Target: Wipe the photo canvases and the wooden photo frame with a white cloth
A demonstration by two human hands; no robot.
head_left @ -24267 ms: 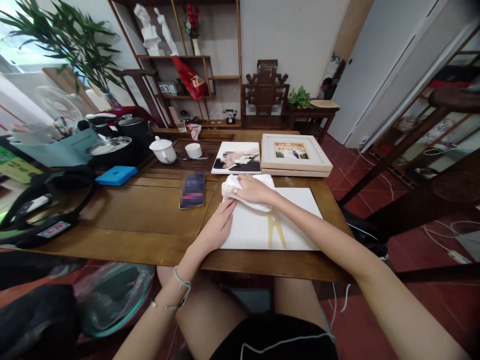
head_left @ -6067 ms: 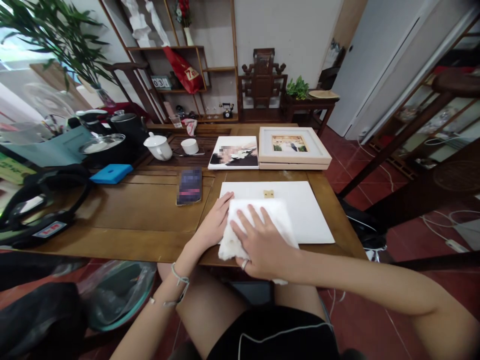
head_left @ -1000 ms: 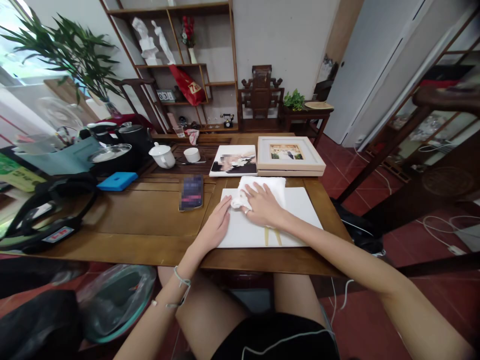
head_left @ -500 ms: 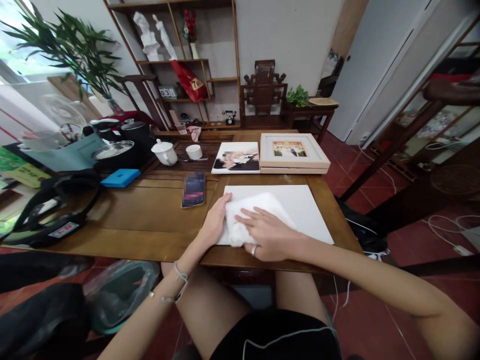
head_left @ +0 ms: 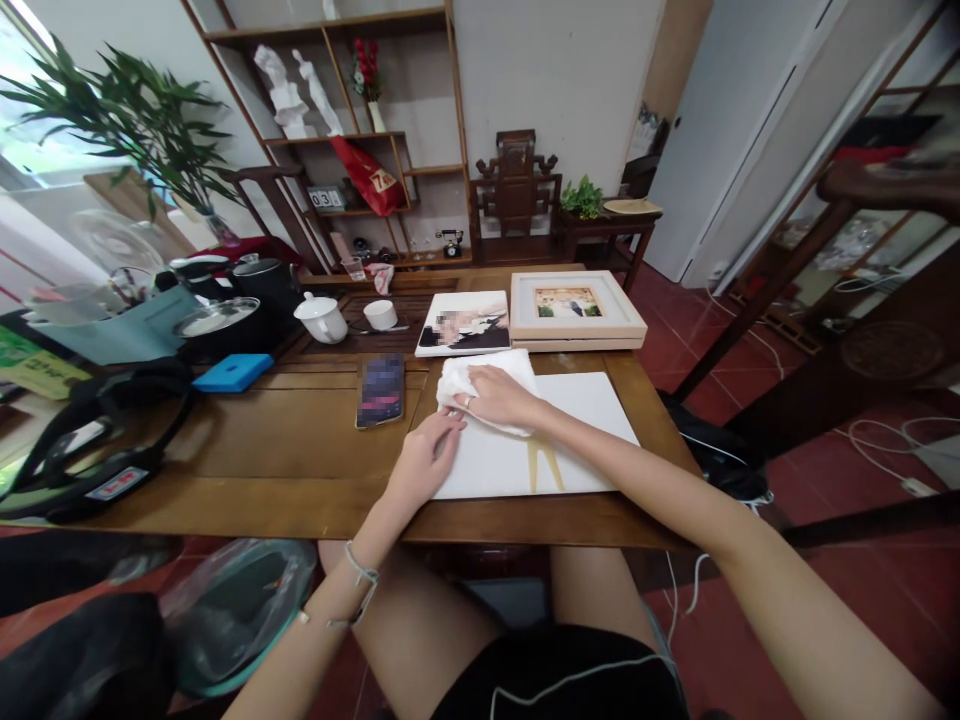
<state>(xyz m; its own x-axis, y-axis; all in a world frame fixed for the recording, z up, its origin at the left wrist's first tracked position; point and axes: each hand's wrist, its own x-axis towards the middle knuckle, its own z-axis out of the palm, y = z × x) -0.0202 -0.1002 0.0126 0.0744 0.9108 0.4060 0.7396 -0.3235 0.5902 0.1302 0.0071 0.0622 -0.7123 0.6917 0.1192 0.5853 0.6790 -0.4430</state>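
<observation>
A white rectangular board (head_left: 487, 470) lies flat near the table's front edge. Two yellowish strips (head_left: 544, 465) run down its surface toward me. On the board's far left part, my right hand (head_left: 499, 395) presses and grips a folded white cloth (head_left: 517, 365), its thumb tucked by the cloth's near fold. My left hand (head_left: 427, 455) holds the board's left edge, fingertips close beneath the cloth's near corner. Its fingers bend over the edge, and their undersides are hidden.
Beyond the board lie a photo print (head_left: 463, 325) and a framed picture (head_left: 577, 305). A phone (head_left: 380, 390) is left of it. Farther left are a blue box (head_left: 233, 373), a lidded white cup (head_left: 321, 318), a small white cup (head_left: 380, 315) and a black headset (head_left: 161, 435).
My right hand has slid the cloth away from me and slightly left, uncovering the yellowish strips. My left hand has shifted a little toward me along the board's edge.
</observation>
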